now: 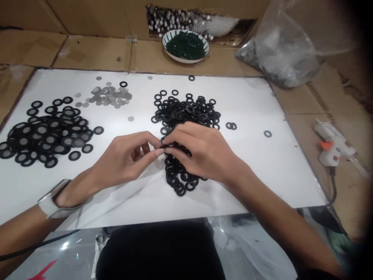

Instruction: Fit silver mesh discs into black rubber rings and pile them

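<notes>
My left hand (128, 155) and my right hand (198, 147) meet fingertip to fingertip near the middle of the white board (122, 194). Between their pinched thumbs and forefingers is a small black ring (163, 147), mostly covered by the fingers. Under and around my right hand lies a pile of black rings (186, 111), partly hidden by it. Left of my left hand is a heap of black rings with grey discs in their centres (49, 134). Behind my left hand, loose grey discs (110, 95) are scattered in a small pile.
A bowl of dark green material (186, 46) stands on the cardboard at the back. To its right sits a clear plastic bag (287, 62). A white glue gun (335, 146) with a cable lies at the right. Single rings (267, 133) lie apart from the pile.
</notes>
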`<state>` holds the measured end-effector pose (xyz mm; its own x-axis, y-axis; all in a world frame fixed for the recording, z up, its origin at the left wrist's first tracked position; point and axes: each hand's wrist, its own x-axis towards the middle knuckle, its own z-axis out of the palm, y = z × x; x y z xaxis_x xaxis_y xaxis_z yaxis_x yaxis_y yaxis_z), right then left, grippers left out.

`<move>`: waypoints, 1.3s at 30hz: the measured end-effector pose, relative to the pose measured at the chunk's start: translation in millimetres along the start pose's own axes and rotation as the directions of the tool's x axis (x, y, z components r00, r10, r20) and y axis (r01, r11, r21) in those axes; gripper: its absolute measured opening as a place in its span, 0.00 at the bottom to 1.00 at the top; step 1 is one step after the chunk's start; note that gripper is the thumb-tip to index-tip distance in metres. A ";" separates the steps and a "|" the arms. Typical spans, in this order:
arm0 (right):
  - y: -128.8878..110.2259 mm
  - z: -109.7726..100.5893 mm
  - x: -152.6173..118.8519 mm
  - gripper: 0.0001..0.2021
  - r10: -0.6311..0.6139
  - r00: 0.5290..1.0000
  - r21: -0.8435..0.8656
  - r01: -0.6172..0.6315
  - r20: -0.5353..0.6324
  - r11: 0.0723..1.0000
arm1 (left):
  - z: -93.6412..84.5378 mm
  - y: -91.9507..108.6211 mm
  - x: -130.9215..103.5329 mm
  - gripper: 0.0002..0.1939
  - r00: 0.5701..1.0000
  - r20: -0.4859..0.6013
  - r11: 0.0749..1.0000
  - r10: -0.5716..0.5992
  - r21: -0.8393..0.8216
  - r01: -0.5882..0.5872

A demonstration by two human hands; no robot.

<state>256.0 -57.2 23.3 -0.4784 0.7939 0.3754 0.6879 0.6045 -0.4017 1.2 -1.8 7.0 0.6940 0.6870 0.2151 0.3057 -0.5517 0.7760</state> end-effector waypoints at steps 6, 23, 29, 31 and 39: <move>-2.6 10.0 6.3 0.08 0.212 0.963 0.517 -0.098 -0.166 0.851 | -1.1 5.9 2.6 0.09 0.980 -0.132 0.916 -0.150 -0.391 0.087; -26.4 35.2 11.7 0.07 0.285 0.866 0.544 -0.018 -0.410 0.839 | 1.0 6.5 5.3 0.10 0.976 -0.187 0.856 -0.112 -0.517 -0.001; -30.2 37.4 12.5 0.06 0.272 0.836 0.513 0.013 -0.476 0.859 | 1.4 4.7 -1.3 0.07 0.971 -0.193 0.848 -0.138 -0.530 0.015; -30.5 37.0 12.4 0.07 0.269 0.832 0.506 0.016 -0.484 0.862 | 0.7 3.2 -3.6 0.06 0.974 -0.184 0.852 -0.135 -0.524 0.019; -31.4 36.5 11.9 0.07 0.272 0.834 0.507 0.011 -0.480 0.862 | 1.9 0.8 -4.9 0.03 0.981 -0.160 0.827 -0.107 -0.563 -0.002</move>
<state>208.8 -64.3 9.9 0.0499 0.7946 0.6051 0.3104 0.5635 -0.7656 -0.7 -6.5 5.5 0.5437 0.8091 0.2231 -0.1156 -0.1911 0.9747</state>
